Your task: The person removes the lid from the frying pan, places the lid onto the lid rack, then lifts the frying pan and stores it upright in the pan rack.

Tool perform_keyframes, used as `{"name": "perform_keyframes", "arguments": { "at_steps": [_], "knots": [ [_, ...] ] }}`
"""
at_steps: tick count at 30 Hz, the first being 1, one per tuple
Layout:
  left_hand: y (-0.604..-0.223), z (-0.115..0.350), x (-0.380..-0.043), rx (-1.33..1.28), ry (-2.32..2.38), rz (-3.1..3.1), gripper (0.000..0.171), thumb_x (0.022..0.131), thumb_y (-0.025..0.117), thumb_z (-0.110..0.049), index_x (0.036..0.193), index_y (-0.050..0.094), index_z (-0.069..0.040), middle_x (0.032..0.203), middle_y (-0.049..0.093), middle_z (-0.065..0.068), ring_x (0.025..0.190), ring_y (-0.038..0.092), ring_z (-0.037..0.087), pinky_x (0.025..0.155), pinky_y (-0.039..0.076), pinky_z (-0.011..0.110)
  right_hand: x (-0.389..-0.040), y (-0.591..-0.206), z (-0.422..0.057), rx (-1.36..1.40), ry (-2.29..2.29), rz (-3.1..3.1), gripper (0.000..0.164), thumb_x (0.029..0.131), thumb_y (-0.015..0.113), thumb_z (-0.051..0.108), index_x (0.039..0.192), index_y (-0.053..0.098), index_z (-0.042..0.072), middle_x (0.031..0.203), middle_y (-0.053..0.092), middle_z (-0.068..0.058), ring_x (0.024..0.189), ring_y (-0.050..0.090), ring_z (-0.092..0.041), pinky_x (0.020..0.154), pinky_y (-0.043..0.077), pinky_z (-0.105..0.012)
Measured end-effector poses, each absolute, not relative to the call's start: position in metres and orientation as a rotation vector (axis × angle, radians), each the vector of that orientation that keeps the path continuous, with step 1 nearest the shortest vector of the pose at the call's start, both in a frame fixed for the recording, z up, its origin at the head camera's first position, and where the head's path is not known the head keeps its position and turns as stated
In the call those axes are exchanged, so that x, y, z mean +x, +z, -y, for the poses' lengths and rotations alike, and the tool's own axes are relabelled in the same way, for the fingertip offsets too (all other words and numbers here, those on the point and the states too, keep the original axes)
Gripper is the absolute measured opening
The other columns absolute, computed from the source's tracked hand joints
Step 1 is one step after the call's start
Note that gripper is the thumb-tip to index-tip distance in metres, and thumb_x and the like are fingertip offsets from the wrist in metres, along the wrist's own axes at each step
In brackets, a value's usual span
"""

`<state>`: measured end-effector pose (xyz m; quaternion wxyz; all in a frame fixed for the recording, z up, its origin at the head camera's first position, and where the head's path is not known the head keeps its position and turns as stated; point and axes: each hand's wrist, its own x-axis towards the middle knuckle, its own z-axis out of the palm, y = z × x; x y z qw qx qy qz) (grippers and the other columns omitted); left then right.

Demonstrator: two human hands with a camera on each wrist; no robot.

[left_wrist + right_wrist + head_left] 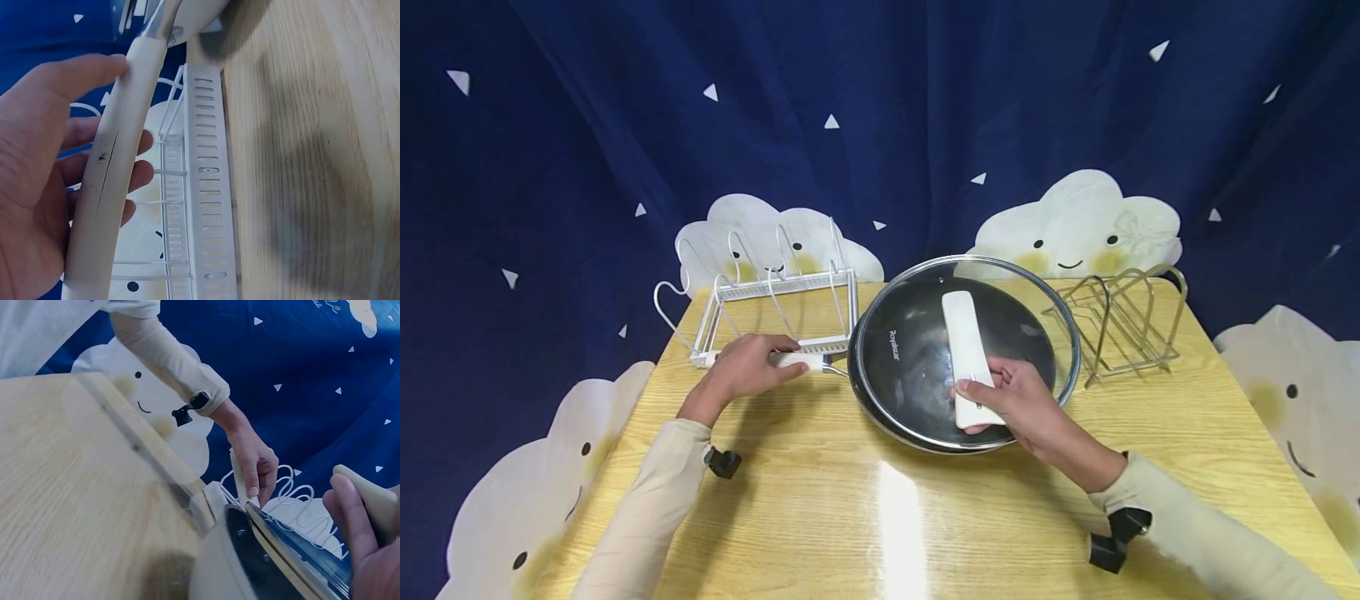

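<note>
A dark-lined frying pan (219,565) with a pale outside is held over the wooden table. My left hand (748,367) grips its white handle (115,144), the thumb along one side and fingers curled behind. Over the pan lies a glass lid (917,333) with a metal rim. My right hand (1026,404) pinches the lid's long white handle (966,333) near its lower end, thumb on top. From the right wrist view, the lid's rim (290,562) meets the pan near the handle side, and dark pan wall shows beside it.
Behind the left hand stands a white wire rack (852,304) with several upright loops. To the right of the lid, a gold-coloured wire rack (1107,321) stands near the table's back edge. A blue curtain (910,125) with cloud shapes hangs behind the wooden table (805,517).
</note>
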<state>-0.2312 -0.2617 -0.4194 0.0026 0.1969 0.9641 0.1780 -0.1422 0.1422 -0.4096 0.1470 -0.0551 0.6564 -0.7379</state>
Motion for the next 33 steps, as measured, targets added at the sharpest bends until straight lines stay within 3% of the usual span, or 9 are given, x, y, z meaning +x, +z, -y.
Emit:
{"name": "perform_keyframes", "arguments": {
  "at_steps": [7, 22, 33],
  "knots": [
    [-0.412, 0.252, -0.232, 0.588, 0.689, -3.085, 0.049, 0.093, 0.07, -0.047, 0.126, 0.069, -0.011, 0.117, 0.074, 0.009, 0.103, 0.072, 0.026, 0.084, 0.056, 0.051, -0.142, -0.394, -0.152, -0.16, -2.029, -1.993, 0.044, 0.097, 0.067, 0.004, 0.13, 0.049, -0.019, 0.094, 0.076, -0.011, 0.081, 0.075, -0.021, 0.064, 0.063, -0.045],
    [-0.4, 0.223, -0.229, 0.634, 0.833, -3.141, 0.045, 0.094, 0.069, -0.046, 0.125, 0.068, -0.013, 0.122, 0.072, 0.005, 0.104, 0.071, 0.026, 0.082, 0.057, 0.048, -0.135, -0.35, -0.187, -0.23, -1.886, -2.233, 0.041, 0.096, 0.071, 0.008, 0.126, 0.055, -0.015, 0.096, 0.076, -0.016, 0.081, 0.075, -0.021, 0.066, 0.062, -0.047],
    [-0.391, 0.197, -0.227, 0.737, 0.913, -3.096, 0.041, 0.094, 0.069, -0.043, 0.123, 0.067, -0.013, 0.12, 0.072, 0.003, 0.106, 0.071, 0.023, 0.084, 0.058, 0.04, -0.131, -0.315, -0.218, -0.23, -1.731, -2.451, 0.045, 0.094, 0.072, 0.007, 0.13, 0.055, -0.014, 0.086, 0.077, 0.004, 0.077, 0.075, -0.014, 0.066, 0.062, -0.033]
  ]
}}
